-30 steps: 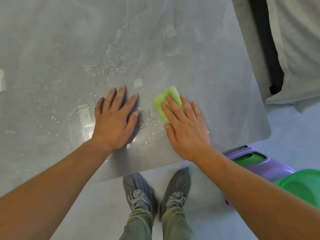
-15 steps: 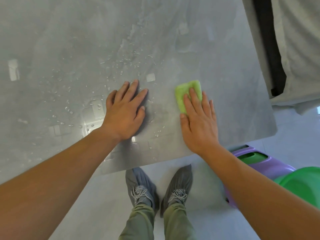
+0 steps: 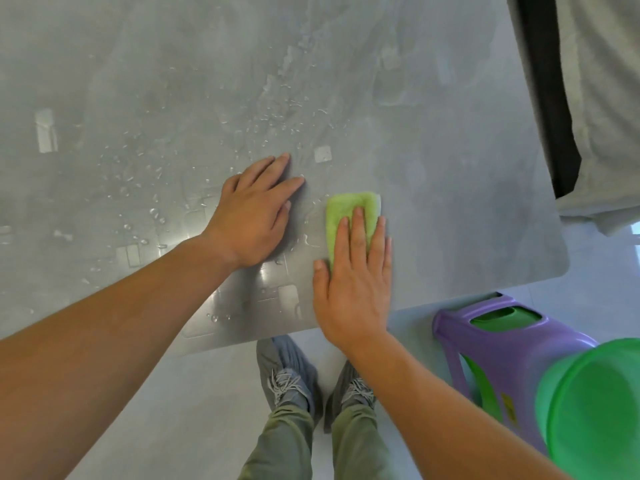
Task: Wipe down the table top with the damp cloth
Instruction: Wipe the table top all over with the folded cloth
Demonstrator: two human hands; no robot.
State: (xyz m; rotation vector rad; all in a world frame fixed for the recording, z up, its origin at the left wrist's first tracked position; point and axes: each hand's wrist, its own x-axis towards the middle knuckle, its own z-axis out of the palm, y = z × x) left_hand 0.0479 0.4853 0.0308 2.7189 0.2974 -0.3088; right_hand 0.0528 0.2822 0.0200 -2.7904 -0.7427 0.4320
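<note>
Green and folded into a rough rectangle, the damp cloth (image 3: 350, 209) is seen lying flat on the grey table top (image 3: 166, 77), close to the near edge and somewhat right of the middle of the view. It is pressed down by the right hand (image 3: 353, 292), whose fingers are held straight and close together over the near part of the cloth. The far end of the cloth is left uncovered beyond the fingertips. The thumb is laid on the bare table just beside the cloth's left edge, and nothing is gripped or pinched.

The left hand (image 3: 254, 220) is spread flat on the table to the left of the cloth, palm down with the fingers straight and pointed away and to the right. Nothing is held in it. It is kept apart from the cloth by a narrow strip of wet surface.

Water droplets (image 3: 277, 123) are scattered over the table beyond and to the left of both hands, and ceiling lights are reflected in the wet patch near the left wrist.

Below the table edge, two grey shoes (image 3: 287, 379) are seen on a pale floor (image 3: 194, 393). A purple stool (image 3: 512, 344) is stood to the right, with a green bucket (image 3: 595, 410) at the lower right corner. Grey fabric (image 3: 606, 98) is draped at the upper right.
</note>
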